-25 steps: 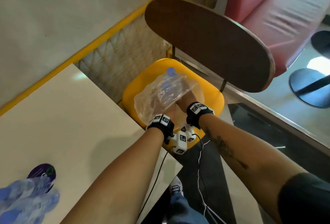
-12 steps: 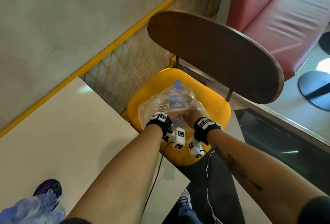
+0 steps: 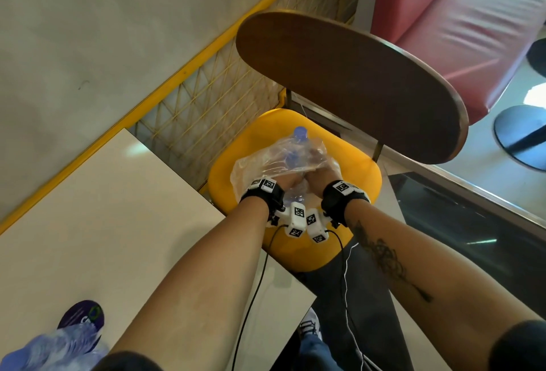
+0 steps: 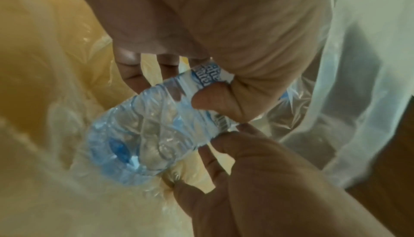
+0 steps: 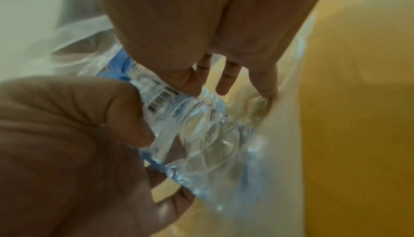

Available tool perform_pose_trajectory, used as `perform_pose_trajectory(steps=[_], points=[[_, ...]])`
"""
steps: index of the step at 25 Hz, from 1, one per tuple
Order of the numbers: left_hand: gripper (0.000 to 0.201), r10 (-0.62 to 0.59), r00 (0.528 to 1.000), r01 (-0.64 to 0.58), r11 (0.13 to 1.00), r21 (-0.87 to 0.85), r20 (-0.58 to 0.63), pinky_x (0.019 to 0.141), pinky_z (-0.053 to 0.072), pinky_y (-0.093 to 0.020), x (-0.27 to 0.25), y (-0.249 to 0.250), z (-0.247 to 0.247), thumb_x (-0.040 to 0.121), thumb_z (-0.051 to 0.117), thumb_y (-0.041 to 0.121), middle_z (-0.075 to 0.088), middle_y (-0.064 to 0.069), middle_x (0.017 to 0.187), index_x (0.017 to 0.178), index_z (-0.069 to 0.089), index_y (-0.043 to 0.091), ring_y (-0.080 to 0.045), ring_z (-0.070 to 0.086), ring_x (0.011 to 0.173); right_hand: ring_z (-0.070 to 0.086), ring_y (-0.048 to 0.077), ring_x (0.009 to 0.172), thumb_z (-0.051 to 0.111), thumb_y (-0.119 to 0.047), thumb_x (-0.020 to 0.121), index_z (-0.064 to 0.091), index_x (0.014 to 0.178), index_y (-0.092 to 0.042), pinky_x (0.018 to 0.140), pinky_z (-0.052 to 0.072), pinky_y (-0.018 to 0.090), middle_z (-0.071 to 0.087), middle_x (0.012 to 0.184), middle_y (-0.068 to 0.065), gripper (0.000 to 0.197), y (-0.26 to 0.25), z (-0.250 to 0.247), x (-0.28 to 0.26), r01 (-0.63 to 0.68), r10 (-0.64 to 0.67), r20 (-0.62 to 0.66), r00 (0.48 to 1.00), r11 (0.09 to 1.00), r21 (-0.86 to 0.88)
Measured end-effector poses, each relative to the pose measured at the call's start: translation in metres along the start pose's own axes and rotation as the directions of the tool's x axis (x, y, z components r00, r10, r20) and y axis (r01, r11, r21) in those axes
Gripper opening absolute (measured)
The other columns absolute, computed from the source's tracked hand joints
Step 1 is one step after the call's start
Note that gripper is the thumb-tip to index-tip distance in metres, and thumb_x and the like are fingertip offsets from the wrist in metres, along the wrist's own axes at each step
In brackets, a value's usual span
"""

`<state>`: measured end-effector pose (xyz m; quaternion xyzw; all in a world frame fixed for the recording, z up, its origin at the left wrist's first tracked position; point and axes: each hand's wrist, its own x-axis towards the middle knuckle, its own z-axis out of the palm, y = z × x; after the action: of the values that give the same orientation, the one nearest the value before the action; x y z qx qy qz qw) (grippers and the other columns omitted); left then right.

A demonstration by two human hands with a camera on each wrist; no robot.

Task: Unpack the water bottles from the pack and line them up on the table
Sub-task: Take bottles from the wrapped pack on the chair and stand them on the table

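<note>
Both hands are inside the torn clear plastic shrink-wrap pack (image 3: 266,161), which sits on the yellow moulded chair seat (image 3: 348,175) at about 1 o'clock from the corner of the pale rectangular table (image 3: 118,208). The left hand (image 4: 224,33) is clasped round a small clear ribbed plastic water bottle with a blue-and-white label (image 4: 156,125), thumb pressed on the label band; the right hand (image 5: 190,28) has its thumb against the same bottle and its fingers extended down into the film. The bottle lies tilted within the pack. A second blue-capped bottle (image 3: 300,132) protrudes at the pack's 12 o'clock end. Assessment: the bottle appears thin-walled and would likely dent under a hard squeeze; the label band looks the least slippery hold. The loose film is soft and may drag or snag on withdrawal. Further clear bottles (image 3: 56,347), blurred, lie at the table's 7 o'clock edge.
</note>
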<state>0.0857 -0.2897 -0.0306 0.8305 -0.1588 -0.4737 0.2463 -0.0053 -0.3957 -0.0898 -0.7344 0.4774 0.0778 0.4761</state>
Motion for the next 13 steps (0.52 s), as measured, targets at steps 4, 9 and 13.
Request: perform_pose_trajectory(steps=[4, 9, 13], points=[[0.011, 0.025, 0.999, -0.027, 0.999, -0.043, -0.039, 0.05, 0.044, -0.026, -0.006, -0.007, 0.001, 0.087, 0.059, 0.02, 0.055, -0.008, 0.073, 0.077, 0.054, 0.018, -0.025, 0.053, 0.056, 0.073, 0.02, 0.072, 0.063, -0.059, 0.065, 0.052, 0.112, -0.056, 0.068, 0.063, 0.042, 0.072, 0.093, -0.009, 0.049, -0.014, -0.006, -0.016, 0.083, -0.074, -0.05, 0.996, 0.976, 0.203], [0.044, -0.151, 0.987, 0.141, 0.974, -0.177, -0.047, 0.053, 0.054, -0.03, -0.026, -0.03, 0.016, 0.084, 0.065, 0.048, 0.06, -0.008, 0.088, 0.118, 0.06, 0.02, -0.028, 0.063, 0.071, 0.071, 0.03, 0.06, 0.058, -0.083, 0.06, 0.047, 0.133, -0.04, 0.059, 0.063, 0.043, 0.073, 0.085, 0.011, 0.085, -0.018, -0.032, -0.037, -0.143, 0.147, 0.086, 0.985, 0.988, -0.052], [0.042, 0.008, 1.0, -0.01, 0.998, 0.068, 0.029, 0.069, 0.051, -0.031, -0.047, -0.039, 0.039, 0.089, 0.06, 0.044, 0.059, -0.006, 0.092, 0.122, 0.062, 0.018, -0.026, 0.061, 0.08, 0.057, 0.008, 0.079, 0.062, -0.038, 0.094, 0.029, 0.152, -0.023, 0.057, 0.047, 0.001, 0.05, 0.141, 0.005, 0.068, -0.024, -0.056, -0.049, 0.151, -0.094, 0.174, 0.98, 0.925, -0.348]])
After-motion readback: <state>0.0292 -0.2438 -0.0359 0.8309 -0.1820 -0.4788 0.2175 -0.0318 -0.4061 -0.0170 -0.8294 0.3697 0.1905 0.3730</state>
